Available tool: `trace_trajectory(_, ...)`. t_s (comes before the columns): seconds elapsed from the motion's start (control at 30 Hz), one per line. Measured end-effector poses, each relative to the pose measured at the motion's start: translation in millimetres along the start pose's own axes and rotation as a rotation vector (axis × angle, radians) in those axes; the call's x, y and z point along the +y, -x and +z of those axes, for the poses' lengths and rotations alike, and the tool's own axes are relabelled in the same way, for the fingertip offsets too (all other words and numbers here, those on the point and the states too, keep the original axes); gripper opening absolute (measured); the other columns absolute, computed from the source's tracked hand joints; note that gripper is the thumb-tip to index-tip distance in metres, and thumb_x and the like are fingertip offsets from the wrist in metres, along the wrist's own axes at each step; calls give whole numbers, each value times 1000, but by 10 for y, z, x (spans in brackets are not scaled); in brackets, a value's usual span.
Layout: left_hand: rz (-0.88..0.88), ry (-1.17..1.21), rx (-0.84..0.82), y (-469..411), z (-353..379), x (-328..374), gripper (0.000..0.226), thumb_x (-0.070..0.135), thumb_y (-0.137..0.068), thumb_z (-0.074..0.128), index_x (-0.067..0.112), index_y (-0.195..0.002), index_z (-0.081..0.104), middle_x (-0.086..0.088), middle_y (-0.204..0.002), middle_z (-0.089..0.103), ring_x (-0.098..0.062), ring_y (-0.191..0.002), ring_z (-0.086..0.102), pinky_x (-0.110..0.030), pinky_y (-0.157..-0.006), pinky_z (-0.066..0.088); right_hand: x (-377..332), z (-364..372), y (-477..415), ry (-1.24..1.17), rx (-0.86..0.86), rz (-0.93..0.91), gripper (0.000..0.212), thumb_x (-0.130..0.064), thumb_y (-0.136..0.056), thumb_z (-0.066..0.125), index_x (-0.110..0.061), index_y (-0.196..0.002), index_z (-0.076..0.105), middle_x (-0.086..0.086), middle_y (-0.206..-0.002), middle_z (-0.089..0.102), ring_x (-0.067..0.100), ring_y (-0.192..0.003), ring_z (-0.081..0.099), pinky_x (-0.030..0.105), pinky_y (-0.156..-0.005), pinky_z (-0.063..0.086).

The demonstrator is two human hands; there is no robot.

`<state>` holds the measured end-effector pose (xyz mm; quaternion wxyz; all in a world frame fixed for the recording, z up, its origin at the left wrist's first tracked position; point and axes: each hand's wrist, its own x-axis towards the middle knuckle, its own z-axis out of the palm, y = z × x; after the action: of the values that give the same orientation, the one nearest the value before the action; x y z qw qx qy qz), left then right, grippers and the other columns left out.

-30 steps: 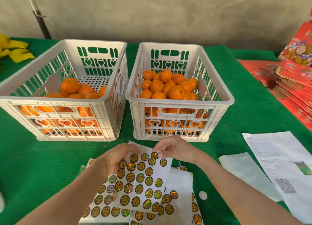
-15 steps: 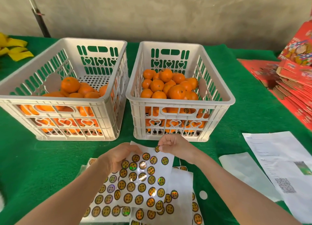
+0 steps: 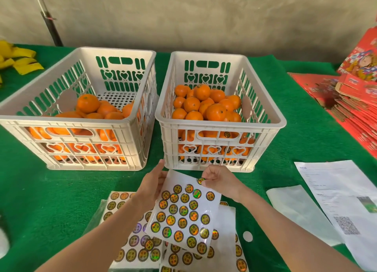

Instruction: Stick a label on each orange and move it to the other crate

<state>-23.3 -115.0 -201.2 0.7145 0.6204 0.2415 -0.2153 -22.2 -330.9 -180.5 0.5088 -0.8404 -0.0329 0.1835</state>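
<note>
The right hand (image 3: 219,182) pinches a round label (image 3: 201,181) at the top edge of the sticker sheet (image 3: 183,210), which the left hand (image 3: 152,187) steadies with straight fingers. Labelled oranges (image 3: 224,134) show in the right crate (image 3: 220,126); those in the left crate (image 3: 67,125) likely await theirs.

Two bare arms is what the head cam catches of the person

Their left hand (image 3: 152,187) and right hand (image 3: 221,182) are both uncovered, and the left forearm (image 3: 106,237) and right forearm (image 3: 285,231) are bare as far down as the view reaches. Arms look slim with narrow wrists and smooth skin. Fingers are slender, knuckles showing a bit on the right one. Nails seem clipped short and plain, but honestly they're too small to call for sure.
</note>
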Motion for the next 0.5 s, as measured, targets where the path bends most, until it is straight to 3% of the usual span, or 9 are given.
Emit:
trace_trajectory(0.1,13,-62,11,6,-17,-3,28,26,-95,52,2,-96,66,-11,-75,73,-26,-72,70,-32,-67,54,44,-11,-5,15,10,28,19,-5,-85,67,-19,-74,58,-5,-76,63,6,-73,59,17,-71,48)
trace_trajectory(0.17,88,-283,41,12,-19,-19,11,8,-89,57,7,-95,67,-3,-68,71,-16,-59,67,-22,-53,51,56,-17,-2,56,10,45,18,-7,-86,66,-18,-75,58,-2,-80,64,12,-79,60,24,-78,48)
trace_trajectory(0.27,261,-637,103,20,-6,-52,16,4,-83,65,19,-88,64,6,-77,65,-11,-69,63,-12,-53,44,9,-8,40,184,25,26,19,-9,-87,64,-22,-74,57,-1,-90,64,15,-91,59,23,-79,47)
trace_trajectory(0.3,304,-740,107,30,0,-62,17,6,-83,67,21,-90,62,9,-81,63,-12,-75,62,-10,-57,43,-38,7,64,237,52,-21,19,-9,-87,64,-22,-75,57,-3,-92,62,14,-94,58,23,-80,46)
trace_trajectory(0.4,492,-991,154,88,15,-97,40,20,-85,66,23,-123,54,8,-103,58,-6,-83,52,-10,-72,39,-310,96,156,265,155,-310,10,-4,-85,65,-12,-79,62,-2,-84,59,10,-85,54,31,-78,47)
trace_trajectory(0.43,581,-981,169,139,26,-74,41,24,-86,66,23,-126,54,8,-105,56,-4,-80,50,-10,-73,38,-441,133,183,248,184,-424,10,-3,-84,65,-11,-79,62,-2,-81,58,9,-80,52,31,-73,47)
trace_trajectory(0.5,809,-895,167,293,24,64,19,27,-87,66,19,-105,65,13,-88,54,-2,-67,49,-9,-64,35,-740,195,219,226,246,-635,8,-4,-83,65,-10,-78,62,0,-77,57,10,-74,50,30,-66,44)
